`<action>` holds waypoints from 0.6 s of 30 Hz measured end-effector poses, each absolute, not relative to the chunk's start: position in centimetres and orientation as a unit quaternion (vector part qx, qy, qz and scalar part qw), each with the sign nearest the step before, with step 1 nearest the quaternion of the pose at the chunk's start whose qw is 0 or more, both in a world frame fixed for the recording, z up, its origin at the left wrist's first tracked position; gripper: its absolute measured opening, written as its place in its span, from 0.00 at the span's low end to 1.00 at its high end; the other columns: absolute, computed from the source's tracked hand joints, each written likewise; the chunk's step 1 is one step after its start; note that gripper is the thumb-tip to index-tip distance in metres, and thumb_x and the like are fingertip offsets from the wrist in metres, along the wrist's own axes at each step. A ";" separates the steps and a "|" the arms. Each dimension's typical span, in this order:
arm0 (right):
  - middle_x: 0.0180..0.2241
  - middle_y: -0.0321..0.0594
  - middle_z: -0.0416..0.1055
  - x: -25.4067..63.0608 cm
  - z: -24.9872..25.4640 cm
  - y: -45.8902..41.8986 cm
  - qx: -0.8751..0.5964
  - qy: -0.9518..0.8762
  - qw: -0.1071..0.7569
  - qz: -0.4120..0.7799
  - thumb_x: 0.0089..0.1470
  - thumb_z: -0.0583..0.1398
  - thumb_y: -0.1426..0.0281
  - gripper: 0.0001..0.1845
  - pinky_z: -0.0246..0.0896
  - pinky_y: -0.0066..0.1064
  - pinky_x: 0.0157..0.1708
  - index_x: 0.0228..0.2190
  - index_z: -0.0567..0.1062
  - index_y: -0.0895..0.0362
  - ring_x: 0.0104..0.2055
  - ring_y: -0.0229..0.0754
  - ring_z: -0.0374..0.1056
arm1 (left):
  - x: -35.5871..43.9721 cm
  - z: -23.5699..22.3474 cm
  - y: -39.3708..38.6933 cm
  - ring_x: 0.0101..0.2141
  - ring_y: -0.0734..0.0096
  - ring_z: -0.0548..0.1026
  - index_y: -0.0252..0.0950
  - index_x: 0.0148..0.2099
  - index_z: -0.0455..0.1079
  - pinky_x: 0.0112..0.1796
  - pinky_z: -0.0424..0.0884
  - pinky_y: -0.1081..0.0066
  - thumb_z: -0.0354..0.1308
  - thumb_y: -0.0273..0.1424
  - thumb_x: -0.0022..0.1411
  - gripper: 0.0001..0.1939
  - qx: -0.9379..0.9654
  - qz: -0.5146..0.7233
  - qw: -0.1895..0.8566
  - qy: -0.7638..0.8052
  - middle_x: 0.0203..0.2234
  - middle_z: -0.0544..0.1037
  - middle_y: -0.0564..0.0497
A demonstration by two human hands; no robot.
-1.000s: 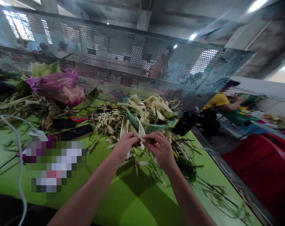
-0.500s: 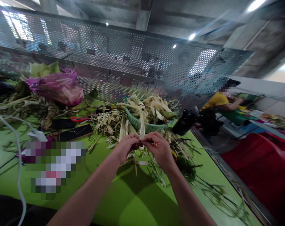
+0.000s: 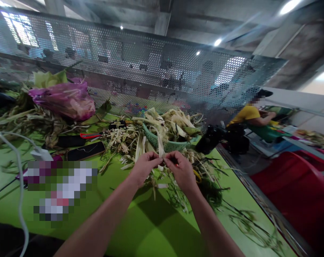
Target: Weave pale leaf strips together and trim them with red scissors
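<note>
Between both hands a pale strip of dried corn husk (image 3: 160,142) stands upright, its lower end pinched in the fingertips. My left hand (image 3: 145,166) grips it from the left with thumb and forefinger. From the right, my right hand (image 3: 180,167) pinches the same end, its fingers curled and almost touching the left ones. Just behind the hands, a green plastic basket (image 3: 175,145) holds a heap of dried husks (image 3: 178,121). Loose husk pieces (image 3: 140,148) and thin green strands (image 3: 178,196) lie around and below the hands.
On the green table (image 3: 140,228), a phone (image 3: 86,151), red-handled cutter (image 3: 91,135), white charger (image 3: 41,154) with cable and purple bag (image 3: 65,100) are to the left. Black bottle-like object (image 3: 210,139) stands right. Perforated metal screen (image 3: 119,71) rises behind; a red chair (image 3: 292,185) and co-worker (image 3: 250,114) are right.
My fingers have shifted slightly at the husk's lower end, and the right hand has turned a little, hiding most of its red ring. The husk strip leans slightly more to the left.
</note>
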State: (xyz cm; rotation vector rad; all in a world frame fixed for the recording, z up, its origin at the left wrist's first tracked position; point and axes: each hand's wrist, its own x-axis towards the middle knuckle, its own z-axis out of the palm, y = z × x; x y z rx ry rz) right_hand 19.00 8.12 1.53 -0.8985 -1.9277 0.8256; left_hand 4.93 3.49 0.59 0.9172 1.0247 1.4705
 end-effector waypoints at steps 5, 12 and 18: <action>0.29 0.37 0.70 19.2 1.7 8.2 -0.321 -0.724 0.454 0.408 0.52 0.61 0.64 0.10 0.62 0.29 0.30 0.36 0.72 0.55 0.30 0.39 0.65 | 4.8 0.1 3.8 0.22 0.78 0.63 0.33 0.26 0.68 0.27 0.57 0.74 0.60 0.32 0.49 0.07 0.340 0.633 0.536 0.443 0.20 0.72 0.52; 0.34 0.39 0.68 19.1 2.1 7.7 -0.267 -0.806 0.457 0.265 0.51 0.62 0.71 0.04 0.64 0.32 0.36 0.32 0.77 0.53 0.35 0.41 0.67 | 4.8 -0.3 3.8 0.22 0.79 0.63 0.34 0.24 0.66 0.25 0.57 0.76 0.60 0.30 0.47 0.07 0.271 0.650 0.578 0.412 0.19 0.71 0.53; 0.32 0.38 0.68 19.0 2.0 8.0 -0.268 -0.818 0.459 0.218 0.50 0.63 0.74 0.03 0.63 0.32 0.36 0.29 0.77 0.54 0.36 0.41 0.66 | 4.9 -0.5 3.8 0.23 0.80 0.65 0.34 0.23 0.66 0.25 0.58 0.78 0.59 0.26 0.46 0.04 0.239 0.645 0.624 0.370 0.19 0.69 0.54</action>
